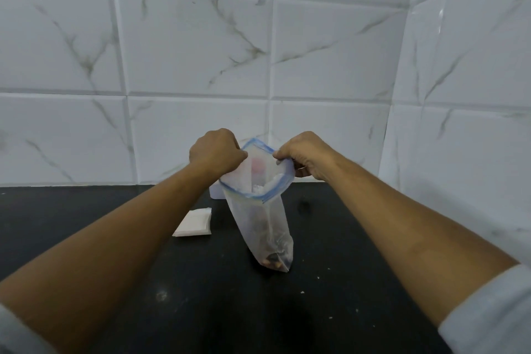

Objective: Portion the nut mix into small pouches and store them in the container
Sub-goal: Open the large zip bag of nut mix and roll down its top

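Two hands pull apart the mouth of a tall translucent plastic zip bag (pixel 258 218). The left hand (pixel 215 154) grips the rim's left edge in curled fingers, and the right hand (pixel 304 156) pinches the right edge. The bag hangs below and between the hands, its base touching the black stone worktop (pixel 201 296), its blue zip rim (pixel 258 196) gaping wide. A little brown nut mix (pixel 273 260) sits in the bag's bottom corner, well below both hands.

To do this step well, I judge the mouth should be held wide and the base left resting on the worktop, so the thin film neither twists nor tips. One hand must let go to reach in or pour, so the other needs a firm hold on the rim.

Beyond the hands rises a wall of white marble-veined tiles (pixel 201 52). Below the left hand lies a flat stack of small white pouches (pixel 194 223). Just under that wrist a white box-like object (pixel 216 194) peeps from behind the bag, possibly the container but too hidden to tell. White crumbs (pixel 302 292) speckle the worktop below the right forearm.
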`<state>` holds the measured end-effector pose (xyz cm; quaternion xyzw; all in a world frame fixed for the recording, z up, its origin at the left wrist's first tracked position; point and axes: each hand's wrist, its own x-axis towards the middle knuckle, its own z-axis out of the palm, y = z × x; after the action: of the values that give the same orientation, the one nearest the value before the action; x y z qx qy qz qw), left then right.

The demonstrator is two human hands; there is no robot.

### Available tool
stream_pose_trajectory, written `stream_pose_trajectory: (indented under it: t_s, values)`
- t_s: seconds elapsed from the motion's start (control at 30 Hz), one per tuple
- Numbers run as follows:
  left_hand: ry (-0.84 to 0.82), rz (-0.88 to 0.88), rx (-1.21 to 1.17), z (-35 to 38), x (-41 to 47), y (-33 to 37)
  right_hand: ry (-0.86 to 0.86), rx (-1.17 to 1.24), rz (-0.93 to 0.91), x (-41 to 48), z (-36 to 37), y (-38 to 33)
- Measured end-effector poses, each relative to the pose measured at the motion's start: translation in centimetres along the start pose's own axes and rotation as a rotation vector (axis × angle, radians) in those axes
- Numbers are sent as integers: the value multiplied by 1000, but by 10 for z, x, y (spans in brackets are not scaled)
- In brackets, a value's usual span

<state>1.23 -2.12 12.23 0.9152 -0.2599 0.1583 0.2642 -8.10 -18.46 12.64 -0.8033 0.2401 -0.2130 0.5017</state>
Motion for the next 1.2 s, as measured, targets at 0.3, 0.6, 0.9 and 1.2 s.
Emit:
stream_pose_trajectory:
  t_s: [0.3,0.6,0.9,1.2]
  values:
    - [-355,-441,-1019,8,7,13,-81,202,128,-1,-2,-11]
    - [-559,-582,-1341,7,6,-12,-174,444,294,-8,-16,-2]
    - [-543,-633,-1311,17,4,-27,-212,598,417,1,-21,16]
    - [-404,-443,-1109,6,-13,-37,-128,-38,196,-15,-44,23]
